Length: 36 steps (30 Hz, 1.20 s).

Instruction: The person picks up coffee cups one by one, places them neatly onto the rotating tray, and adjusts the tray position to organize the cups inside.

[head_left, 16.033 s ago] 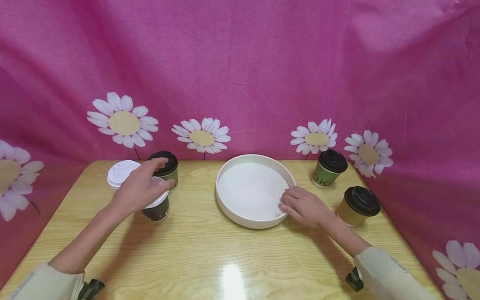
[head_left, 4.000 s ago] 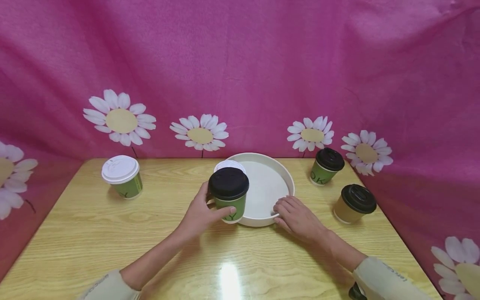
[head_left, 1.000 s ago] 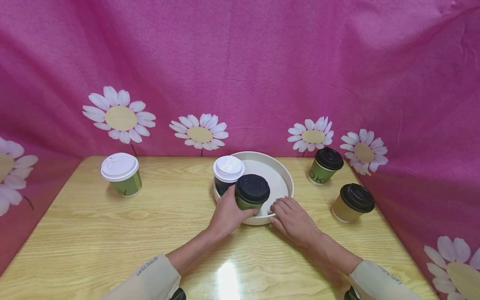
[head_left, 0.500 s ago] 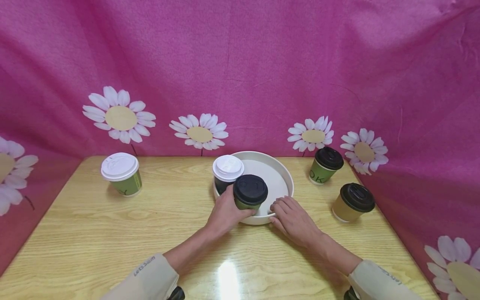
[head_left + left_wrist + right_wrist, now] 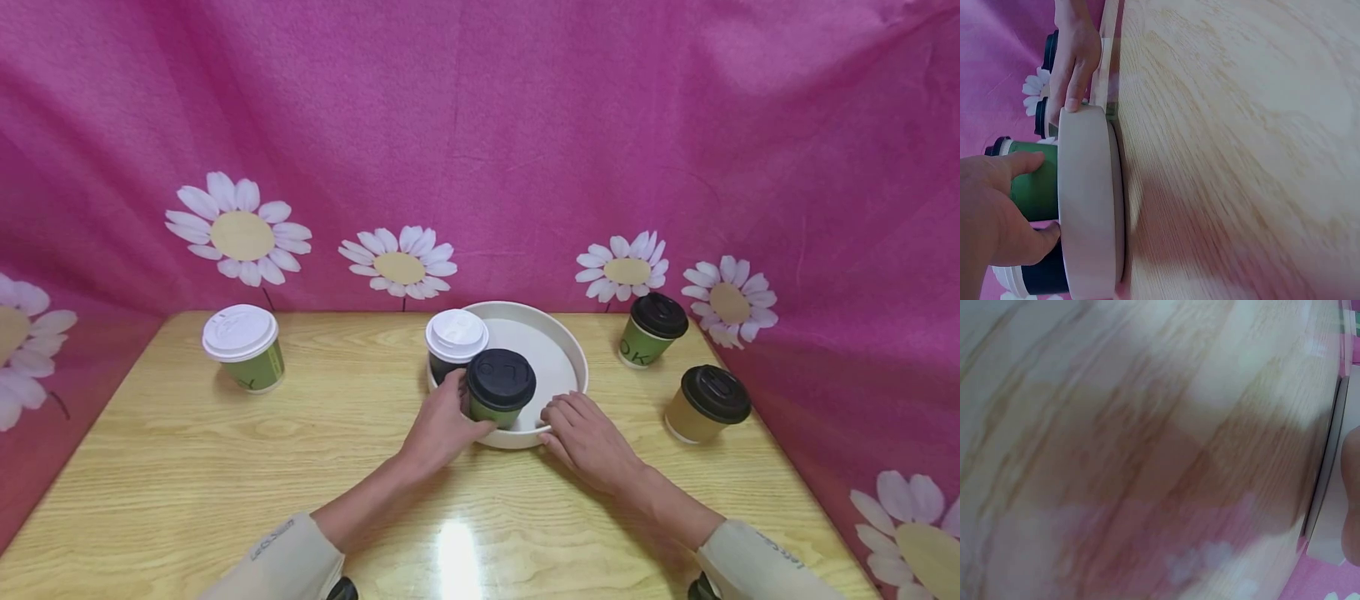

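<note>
A round white tray stands mid-table. Inside it, at the left, is a dark paper cup with a white lid; in front of that stands a green paper cup with a black lid, upright. My left hand is beside the green cup, thumb and fingers spread apart around its left side, the grip loosened; the left wrist view shows the thumb overlapping the cup's green wall. My right hand holds the tray's front right rim, fingers over the inside and thumb outside.
A green cup with a white lid stands at the back left of the wooden table. To the right are a green cup with a black lid and a brown cup with a black lid. A pink flowered cloth hangs behind.
Over the earlier frames my left hand brought the dark cup, then the black-lidded green cup, into the tray. In the last half second its thumb slid back left off the green cup. The right hand stayed.
</note>
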Tool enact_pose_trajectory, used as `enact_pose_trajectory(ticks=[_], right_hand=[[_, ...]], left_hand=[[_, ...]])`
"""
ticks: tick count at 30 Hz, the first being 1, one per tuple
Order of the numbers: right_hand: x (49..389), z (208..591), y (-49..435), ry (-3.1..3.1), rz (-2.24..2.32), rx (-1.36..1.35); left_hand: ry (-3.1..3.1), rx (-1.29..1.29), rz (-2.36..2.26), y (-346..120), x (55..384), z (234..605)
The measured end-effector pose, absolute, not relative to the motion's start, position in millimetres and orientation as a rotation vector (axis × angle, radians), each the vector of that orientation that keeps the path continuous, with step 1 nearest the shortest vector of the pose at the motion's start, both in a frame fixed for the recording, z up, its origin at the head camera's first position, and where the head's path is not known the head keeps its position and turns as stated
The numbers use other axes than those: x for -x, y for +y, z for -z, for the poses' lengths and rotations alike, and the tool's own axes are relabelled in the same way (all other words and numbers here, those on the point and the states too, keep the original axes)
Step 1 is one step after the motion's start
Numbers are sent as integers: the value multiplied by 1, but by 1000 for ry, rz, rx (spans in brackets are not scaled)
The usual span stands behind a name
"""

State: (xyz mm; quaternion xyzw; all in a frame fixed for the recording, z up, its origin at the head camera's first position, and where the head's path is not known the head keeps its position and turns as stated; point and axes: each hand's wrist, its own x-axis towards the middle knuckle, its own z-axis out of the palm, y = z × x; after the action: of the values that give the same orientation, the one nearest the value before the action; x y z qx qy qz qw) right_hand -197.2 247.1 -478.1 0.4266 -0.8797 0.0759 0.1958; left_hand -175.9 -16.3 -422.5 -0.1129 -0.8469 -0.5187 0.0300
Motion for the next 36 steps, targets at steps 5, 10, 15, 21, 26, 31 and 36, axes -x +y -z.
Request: enact_pose_trajectory(ticks=[5,10,15,21,26,31,36], right_hand=[[197,477,247,-2474,-206,-1198],[197,477,247,-2473,-205,-1200],[196,475,247,-2467,-206,-1195],[195,475,244,-2468,-210,-1188],[193,477,242,-2458,-224,-1157],[191,478,239,-2443,-233,-1146],[190,478,236,-2422,-229,-1138]], left_hand=[[-2618,293,1490,-26,170,424],[-2561,356,1236,-34,157,419],[-2489,587,866,-31,156,403],[-2429,820,568,-19,162,397],[-2402,903,524,-9,169,398],[-2414,922,496,-4,173,397],[-2423,940,425,-3,175,399]])
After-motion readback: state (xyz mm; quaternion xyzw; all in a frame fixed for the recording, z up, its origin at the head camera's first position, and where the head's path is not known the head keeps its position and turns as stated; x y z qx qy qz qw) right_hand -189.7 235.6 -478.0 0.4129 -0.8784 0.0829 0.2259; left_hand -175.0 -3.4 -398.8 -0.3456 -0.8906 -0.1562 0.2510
